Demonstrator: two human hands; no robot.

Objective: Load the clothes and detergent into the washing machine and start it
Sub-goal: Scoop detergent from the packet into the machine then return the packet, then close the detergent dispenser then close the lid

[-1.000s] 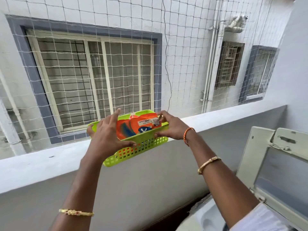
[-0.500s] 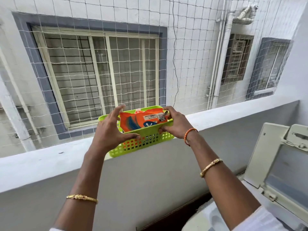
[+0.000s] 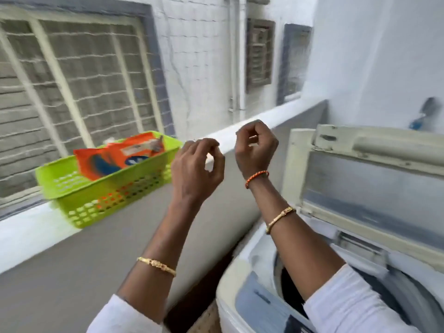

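Orange detergent packet upright in green basket at 9 o'clock, left hand and right hand loosely curled, empty, washing machine lid raised at 4 o'clock.

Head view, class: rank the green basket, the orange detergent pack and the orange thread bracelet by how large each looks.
1. Green basket, largest.
2. Orange detergent pack, partly hidden inside the basket, so its full size is unsure.
3. Orange thread bracelet, clearly smallest.

White sleeves; gold bangles on both wrists; orange thread band on right.
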